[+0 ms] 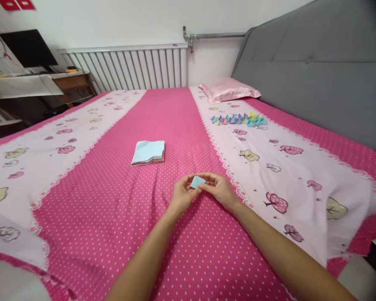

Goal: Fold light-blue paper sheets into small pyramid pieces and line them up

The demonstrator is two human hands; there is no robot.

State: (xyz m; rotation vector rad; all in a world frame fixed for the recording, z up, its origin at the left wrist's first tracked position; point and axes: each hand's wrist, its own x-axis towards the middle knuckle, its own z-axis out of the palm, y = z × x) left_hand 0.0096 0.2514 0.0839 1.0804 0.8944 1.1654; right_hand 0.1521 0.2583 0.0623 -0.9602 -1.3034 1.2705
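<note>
Between my two hands is a small folded square of light blue paper (pixel 197 182), turned cornerwise. My left hand (pixel 183 193) pinches its left side, with the fingers curled behind it. On the right side my right hand (pixel 218 189) grips the same paper, its thumb at the lower edge. Both hands are just above the pink dotted bedspread (pixel 119 196). Beyond them to the left lies a stack of square paper sheets (pixel 148 151), light blue on top. Farther off to the right, several small folded paper pieces (pixel 240 119) in blue, purple, green, pink and yellow stand in a cluster.
A pink pillow (pixel 228 89) lies at the far right, against the grey padded headboard (pixel 313 62). A white radiator (pixel 128 67) runs along the back wall. To the left a monitor (pixel 28 48) stands on a desk (pixel 25 85).
</note>
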